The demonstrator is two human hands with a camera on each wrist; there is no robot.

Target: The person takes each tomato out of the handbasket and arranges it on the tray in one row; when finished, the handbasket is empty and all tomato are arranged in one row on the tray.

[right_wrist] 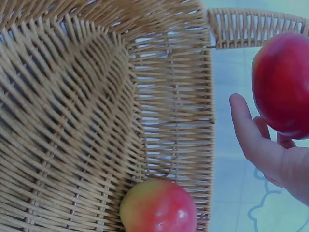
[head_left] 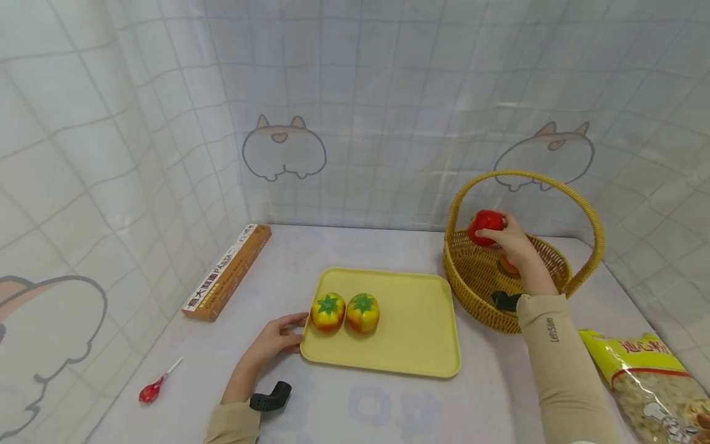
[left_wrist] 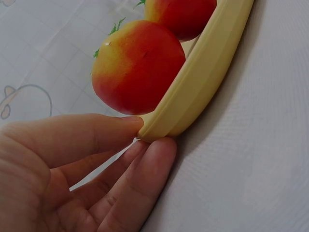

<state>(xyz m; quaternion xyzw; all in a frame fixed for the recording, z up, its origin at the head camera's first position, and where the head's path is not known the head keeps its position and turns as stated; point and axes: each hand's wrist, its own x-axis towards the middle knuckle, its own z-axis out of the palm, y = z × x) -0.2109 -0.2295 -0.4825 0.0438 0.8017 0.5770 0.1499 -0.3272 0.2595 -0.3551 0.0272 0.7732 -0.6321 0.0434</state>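
Note:
A red apple [head_left: 485,227] is held up by my right hand [head_left: 513,242], over the wicker basket [head_left: 456,277]. The right wrist view shows this red apple [right_wrist: 285,87] at the right edge, with a finger reaching past it. Inside the basket, against its wall, lies a red and yellow fruit [right_wrist: 159,208]. My left hand [head_left: 273,338] pinches the left rim of the yellow tray [head_left: 416,327]. On the tray's left side sit two yellow-red fruits with green leafy tops, the left fruit [head_left: 327,312] close beside the right fruit [head_left: 363,314].
A long pasta box [head_left: 228,271] lies at the back left. Near the left front is a red lollipop [head_left: 151,391]. A bag of pasta [head_left: 654,388] lies at the right, beside my right sleeve. The basket's tall handle [head_left: 596,228] arches over it.

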